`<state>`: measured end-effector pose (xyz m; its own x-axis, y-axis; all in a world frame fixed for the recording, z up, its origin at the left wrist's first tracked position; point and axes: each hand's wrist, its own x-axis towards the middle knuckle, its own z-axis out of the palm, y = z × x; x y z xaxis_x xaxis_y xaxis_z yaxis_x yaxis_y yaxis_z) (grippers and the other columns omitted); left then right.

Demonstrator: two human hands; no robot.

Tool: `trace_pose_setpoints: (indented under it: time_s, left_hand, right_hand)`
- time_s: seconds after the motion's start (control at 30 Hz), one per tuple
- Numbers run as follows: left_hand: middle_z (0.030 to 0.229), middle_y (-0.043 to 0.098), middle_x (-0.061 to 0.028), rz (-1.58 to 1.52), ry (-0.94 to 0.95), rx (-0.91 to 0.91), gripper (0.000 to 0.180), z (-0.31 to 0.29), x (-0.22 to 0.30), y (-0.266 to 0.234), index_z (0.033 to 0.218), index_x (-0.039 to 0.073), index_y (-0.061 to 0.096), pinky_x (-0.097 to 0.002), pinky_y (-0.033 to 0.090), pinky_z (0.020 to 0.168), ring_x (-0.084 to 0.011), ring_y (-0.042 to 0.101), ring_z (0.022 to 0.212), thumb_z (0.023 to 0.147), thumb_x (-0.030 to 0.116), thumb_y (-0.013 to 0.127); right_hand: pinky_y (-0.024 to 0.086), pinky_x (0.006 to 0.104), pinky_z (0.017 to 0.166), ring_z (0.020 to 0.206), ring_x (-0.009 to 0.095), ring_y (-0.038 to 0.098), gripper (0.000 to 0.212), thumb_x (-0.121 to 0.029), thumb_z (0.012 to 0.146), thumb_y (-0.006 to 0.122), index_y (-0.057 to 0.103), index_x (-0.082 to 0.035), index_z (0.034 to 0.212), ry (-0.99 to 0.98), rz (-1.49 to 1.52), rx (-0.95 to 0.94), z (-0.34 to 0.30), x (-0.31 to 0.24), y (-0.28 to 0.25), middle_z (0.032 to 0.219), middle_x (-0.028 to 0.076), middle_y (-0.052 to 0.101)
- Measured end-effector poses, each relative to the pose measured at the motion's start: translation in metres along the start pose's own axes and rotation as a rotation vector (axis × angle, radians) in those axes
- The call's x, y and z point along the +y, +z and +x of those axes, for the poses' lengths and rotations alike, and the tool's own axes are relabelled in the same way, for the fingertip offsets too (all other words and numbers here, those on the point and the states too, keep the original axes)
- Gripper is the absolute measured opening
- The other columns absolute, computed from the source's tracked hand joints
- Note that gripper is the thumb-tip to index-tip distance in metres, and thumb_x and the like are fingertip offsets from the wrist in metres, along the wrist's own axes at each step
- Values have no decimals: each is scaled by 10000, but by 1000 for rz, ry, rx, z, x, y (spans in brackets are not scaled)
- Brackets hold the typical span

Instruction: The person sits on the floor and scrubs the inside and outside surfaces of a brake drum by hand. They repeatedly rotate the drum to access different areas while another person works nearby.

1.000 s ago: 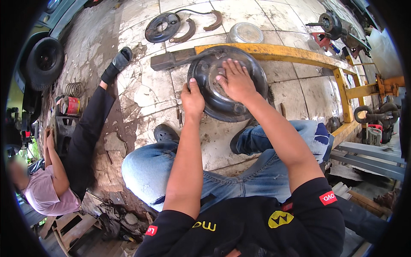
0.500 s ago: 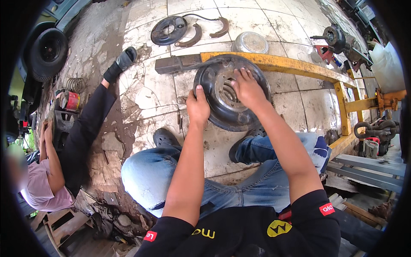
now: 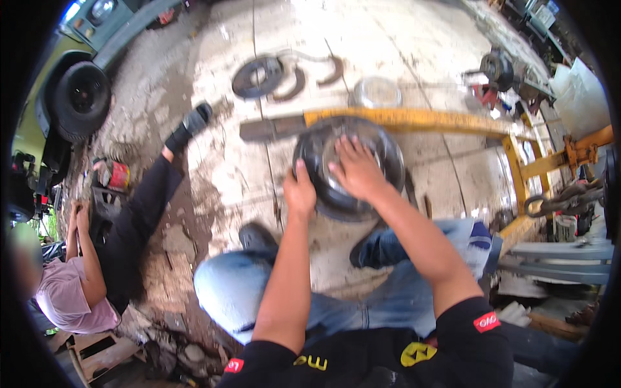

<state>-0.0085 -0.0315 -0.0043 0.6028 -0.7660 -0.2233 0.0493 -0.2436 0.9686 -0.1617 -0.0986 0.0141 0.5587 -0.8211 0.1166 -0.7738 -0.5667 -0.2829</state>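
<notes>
A round black dish-shaped brake backing plate (image 3: 390, 154), with a pale metal ring at its middle, is tilted toward me before my knees. Its far edge overlaps a yellow metal beam (image 3: 427, 119). My left hand (image 3: 300, 193) grips its left rim, thumb on the face and the other fingers out of sight behind the edge. Flat against the central ring lies my right hand (image 3: 358, 169), its fingers spread and covering the middle hole. Motion blurs the plate's details.
Beyond the beam lie another black plate (image 3: 257, 76), curved brake shoes (image 3: 291, 85) and a silvery round drum (image 3: 376, 92). At left a seated person (image 3: 74, 284) stretches a leg (image 3: 145, 210) toward the tiles. Chain links (image 3: 569, 199) and a hub assembly (image 3: 497, 70) are at right.
My right hand has shifted left from the ring's right side onto its centre, fingers now spread. My left hand keeps its rim hold. The whole view has shifted, with surroundings sitting lower.
</notes>
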Motion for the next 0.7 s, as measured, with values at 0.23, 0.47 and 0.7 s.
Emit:
trace_pose_setpoints:
  time_s: [0.23, 0.47, 0.7]
  left_hand:
    - [1301, 522, -334, 72, -33, 14, 732, 0, 6, -6, 1327, -193, 402, -380, 385, 1040, -378, 513, 1240, 981, 444, 502]
    - [1213, 593, -289, 61, -68, -40, 659, -19, 35, 8, 1295, -166, 457, -373, 433, 968, -332, 583, 1115, 993, 418, 494]
    - [1229, 583, -224, 2, -49, -39, 594, -4, 11, 6, 1318, -121, 461, -340, 438, 953, -263, 564, 1106, 1009, 386, 474]
  right_hand:
    - [226, 493, 1154, 1435, 384, 238, 653, -465, 989, 395, 351, -15, 1460, 183, -32, -113, 9, -15, -5, 1550, 180, 280]
    - [194, 479, 1171, 1446, 377, 209, 679, -489, 988, 374, 332, -14, 1471, 284, 10, -115, -2, 5, -6, 1571, 156, 244]
    - [192, 490, 1169, 1438, 380, 229, 664, -476, 992, 348, 333, -22, 1477, 242, 5, -102, 0, -1, -7, 1560, 140, 279]
